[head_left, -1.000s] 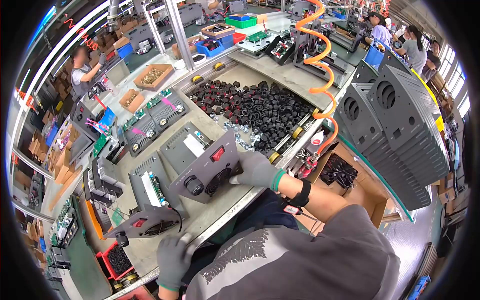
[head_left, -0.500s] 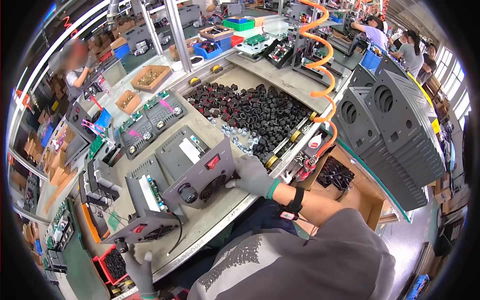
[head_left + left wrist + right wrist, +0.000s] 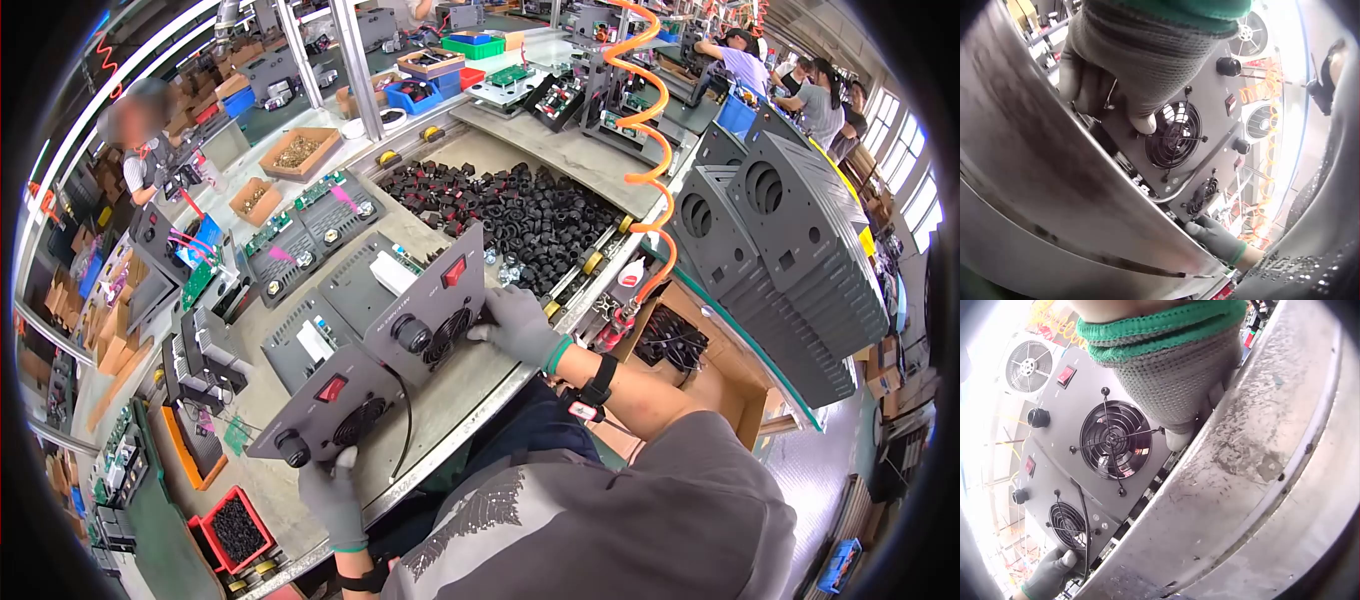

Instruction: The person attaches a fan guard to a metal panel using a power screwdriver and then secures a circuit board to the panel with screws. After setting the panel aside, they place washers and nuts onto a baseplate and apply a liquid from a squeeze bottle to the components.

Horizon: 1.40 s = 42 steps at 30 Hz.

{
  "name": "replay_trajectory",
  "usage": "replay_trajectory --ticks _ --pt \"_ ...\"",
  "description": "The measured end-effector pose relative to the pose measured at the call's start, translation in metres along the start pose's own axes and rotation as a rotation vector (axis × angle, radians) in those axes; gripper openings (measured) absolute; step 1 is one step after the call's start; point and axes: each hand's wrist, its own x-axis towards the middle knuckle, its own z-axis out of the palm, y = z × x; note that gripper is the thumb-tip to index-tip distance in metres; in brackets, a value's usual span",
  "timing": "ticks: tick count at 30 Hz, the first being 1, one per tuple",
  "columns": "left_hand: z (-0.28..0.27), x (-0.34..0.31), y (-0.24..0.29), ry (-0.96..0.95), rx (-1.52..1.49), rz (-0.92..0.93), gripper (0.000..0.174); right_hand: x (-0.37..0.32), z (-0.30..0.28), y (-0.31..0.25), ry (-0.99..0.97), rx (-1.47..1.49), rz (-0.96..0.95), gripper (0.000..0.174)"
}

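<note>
Two grey metal housings stand side by side on the bench, each with a front panel bearing a fan, a red rocker switch and a black knob. My gloved left hand (image 3: 333, 500) grips the near lower edge of the left front panel (image 3: 310, 415), thumb on its face beside the fan (image 3: 1174, 134), the other fingers round the edge. At the right end, my gloved right hand (image 3: 520, 328) grips the right front panel (image 3: 425, 295), thumb in front near the fan (image 3: 1114, 439), fingertips hidden behind. A black cable (image 3: 405, 425) hangs between the panels, whose adjoining edges overlap in the head view.
Black and red small parts (image 3: 530, 215) fill a recess beyond the housings. A red bin (image 3: 238, 530) of black pieces stands at lower left. Grey panels (image 3: 790, 240) are stacked at right, beside a coiled orange hose (image 3: 645, 125). Another person works at far left.
The left hand has come from below the panels to the left panel's edge. The left housing has shifted right, against the right one. The right hand keeps its hold.
</note>
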Motion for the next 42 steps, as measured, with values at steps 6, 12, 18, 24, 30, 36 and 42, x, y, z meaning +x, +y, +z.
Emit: replay_trajectory --ticks 6,12,18,24,30,36,42 --pt "-0.061 -0.01 -0.033 0.04 -0.175 -0.155 0.044 -0.036 0.004 0.005 0.129 -0.064 -0.056 0.053" --pt "-0.137 -0.044 -0.093 0.116 0.791 -0.474 0.039 -0.066 0.001 -0.005 0.104 -0.152 -0.141 0.056" --pt "-0.102 -0.049 -0.096 0.307 0.618 -0.321 0.035 -0.062 -0.005 -0.004 0.125 -0.1 -0.175 0.054" --pt "-0.095 -0.051 -0.094 0.491 0.5 -0.277 0.036 -0.062 -0.005 -0.002 0.088 -0.125 -0.162 0.057" --pt "-0.092 -0.053 -0.094 0.562 0.427 -0.219 0.029 -0.056 0.016 0.006 0.268 -0.092 -0.268 0.047" --pt "-0.095 -0.052 -0.091 0.593 0.469 -0.219 0.023 -0.057 0.019 -0.002 0.382 -0.086 -0.325 0.037" --pt "-0.096 -0.057 -0.118 0.538 0.283 -0.211 0.029 -0.061 0.016 -0.001 0.338 -0.064 -0.28 0.033"
